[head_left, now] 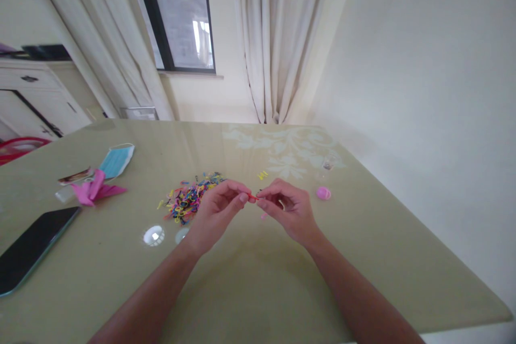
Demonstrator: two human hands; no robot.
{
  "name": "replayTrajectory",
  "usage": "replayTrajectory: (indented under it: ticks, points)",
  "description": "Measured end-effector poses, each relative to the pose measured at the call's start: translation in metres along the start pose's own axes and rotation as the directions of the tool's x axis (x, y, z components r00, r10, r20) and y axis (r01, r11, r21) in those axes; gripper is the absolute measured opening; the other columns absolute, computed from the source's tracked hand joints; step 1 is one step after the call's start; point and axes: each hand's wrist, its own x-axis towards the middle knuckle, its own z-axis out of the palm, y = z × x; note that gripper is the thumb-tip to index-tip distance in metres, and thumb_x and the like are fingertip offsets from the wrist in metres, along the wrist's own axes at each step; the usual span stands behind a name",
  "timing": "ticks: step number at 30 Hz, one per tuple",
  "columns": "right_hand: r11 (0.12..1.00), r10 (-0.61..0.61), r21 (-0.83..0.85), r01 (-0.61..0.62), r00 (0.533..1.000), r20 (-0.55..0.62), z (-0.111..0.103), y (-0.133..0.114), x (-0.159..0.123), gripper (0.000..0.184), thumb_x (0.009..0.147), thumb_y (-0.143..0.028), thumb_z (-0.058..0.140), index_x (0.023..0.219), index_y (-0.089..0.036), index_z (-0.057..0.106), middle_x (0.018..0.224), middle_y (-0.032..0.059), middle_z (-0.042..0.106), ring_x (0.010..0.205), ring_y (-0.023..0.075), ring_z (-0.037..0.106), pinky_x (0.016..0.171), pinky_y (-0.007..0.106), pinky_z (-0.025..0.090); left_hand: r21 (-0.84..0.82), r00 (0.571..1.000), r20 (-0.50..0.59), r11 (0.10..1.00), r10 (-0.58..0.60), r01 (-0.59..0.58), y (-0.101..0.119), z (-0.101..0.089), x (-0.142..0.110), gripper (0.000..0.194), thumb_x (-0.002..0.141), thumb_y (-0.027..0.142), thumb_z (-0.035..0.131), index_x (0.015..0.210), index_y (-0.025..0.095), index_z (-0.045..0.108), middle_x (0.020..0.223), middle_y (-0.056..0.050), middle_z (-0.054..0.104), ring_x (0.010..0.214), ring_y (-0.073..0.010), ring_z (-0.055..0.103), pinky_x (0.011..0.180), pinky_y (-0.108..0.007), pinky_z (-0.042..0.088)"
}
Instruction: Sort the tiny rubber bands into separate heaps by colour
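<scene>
Head view: the left hand and right hand each pinch 1 small red piece over the table, right of the colourful pile; light, steady fingertips near its ends should prevent slipping.

Dark phone, blue mask, window

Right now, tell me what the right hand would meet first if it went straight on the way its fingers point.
First the small red piece, which the right hand seems to touch, then the left hand pinching its other end; exact depth is hard to judge.
</scene>
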Motion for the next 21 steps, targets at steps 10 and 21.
replayTrajectory:
  ticks: [10,21]
  points:
    - [0.949,0.167,-0.273,-0.155,0.986,0.021,-0.052,0.021,0.023,0.023,0.088,-0.043,0.077,0.087,-0.02,0.08,0.074,0.0017,0.071,0.063,0.0145,0.055,0.059,0.028,0.042,0.542,0.983,0.178,0.839,-0.048,-0.057,-0.033,0.006,-0.002,0.02,0.096,0.04,0.069,0.102,0.023,0.079,0.095,-0.006,0.079,0.076,-0.0186,0.067,0.073,-0.031,0.053]
    - [0.642,0.478,-0.699,-0.314,0.877,0.045,-0.107,0.074,0.022,0.016,0.083,-0.036,0.077,0.082,-0.022,0.084,0.069,0.0023,0.071,0.065,0.0156,0.059,0.061,0.027,0.04,0.815,0.937,0.265,0.572,-0.228,-0.091,-0.061,0.025,-0.004,0.015,0.1,0.021,0.061,0.101,0.022,0.075,0.107,-0.006,0.073,0.101,-0.0239,0.069,0.091,-0.035,0.049]
